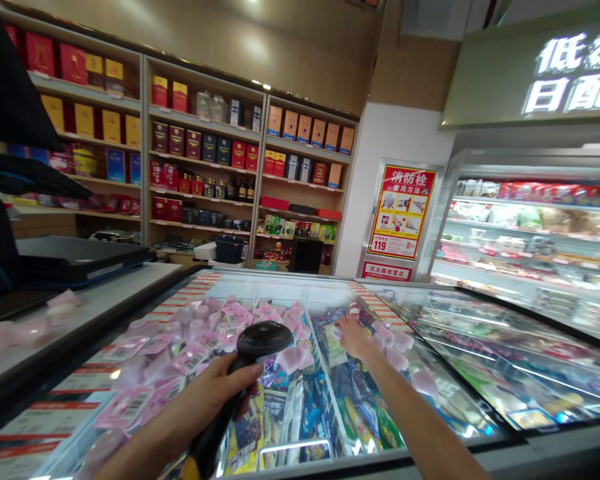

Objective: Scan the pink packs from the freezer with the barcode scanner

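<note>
My left hand [235,383] is wrapped round the handle of a black barcode scanner [264,337], held over the freezer's glass top. Beyond it, my right hand [353,335] reaches forward over the right part of the glass. Its fingers are small and blurred, close to a little pink-and-white item [354,309]; whether they grip it I cannot tell. Many pale pink cup-shaped pieces with barcode labels [195,357] lie spread on the left part of the glass. A few more pink pieces [394,353] lie right of my right forearm.
Colourful ice-cream packets [300,407] fill the chest freezer under the glass. A checkout terminal [80,260] stands on the left counter, with pink pieces [30,330] on its edge. Shelves of boxed bottles [205,147] line the back; a lit refrigerated display [530,233] stands right.
</note>
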`<state>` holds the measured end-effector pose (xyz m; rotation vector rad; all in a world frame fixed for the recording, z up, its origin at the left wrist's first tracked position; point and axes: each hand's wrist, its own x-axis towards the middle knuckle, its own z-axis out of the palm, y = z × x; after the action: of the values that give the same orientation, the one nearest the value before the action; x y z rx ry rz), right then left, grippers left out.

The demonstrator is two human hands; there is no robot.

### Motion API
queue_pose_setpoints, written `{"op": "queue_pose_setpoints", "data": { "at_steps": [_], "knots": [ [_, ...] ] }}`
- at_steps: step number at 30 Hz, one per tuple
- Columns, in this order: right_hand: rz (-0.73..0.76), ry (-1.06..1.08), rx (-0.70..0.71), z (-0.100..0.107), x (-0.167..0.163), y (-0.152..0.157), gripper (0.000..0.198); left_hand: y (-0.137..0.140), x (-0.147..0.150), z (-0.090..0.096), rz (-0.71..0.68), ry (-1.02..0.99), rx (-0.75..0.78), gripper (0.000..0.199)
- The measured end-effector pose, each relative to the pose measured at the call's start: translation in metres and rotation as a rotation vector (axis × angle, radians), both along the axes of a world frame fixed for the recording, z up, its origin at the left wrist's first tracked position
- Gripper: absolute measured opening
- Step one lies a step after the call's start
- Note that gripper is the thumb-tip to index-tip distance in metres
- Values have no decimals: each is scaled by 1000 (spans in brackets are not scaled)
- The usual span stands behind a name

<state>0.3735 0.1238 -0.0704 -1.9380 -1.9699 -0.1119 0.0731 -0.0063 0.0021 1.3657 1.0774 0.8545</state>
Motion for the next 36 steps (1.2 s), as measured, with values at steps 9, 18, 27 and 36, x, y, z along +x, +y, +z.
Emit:
{"op": "queue_pose_setpoints", "data": {
  "at_steps": [9,18,27,36],
  "knots": [
    [264,991,69,3,-56,-16,35,0,8,16,-47,-31,51,26],
    [12,772,241,-16,-73,-9,42,13,8,9,-50,-33,48,26],
    [-61,589,301,-37,-110,35,48,12,-23,-2,116,-72,60,29],
    [99,626,247,-40,-148,52,41,14,-28,-7,127,-36,20,28]
  ]
}}
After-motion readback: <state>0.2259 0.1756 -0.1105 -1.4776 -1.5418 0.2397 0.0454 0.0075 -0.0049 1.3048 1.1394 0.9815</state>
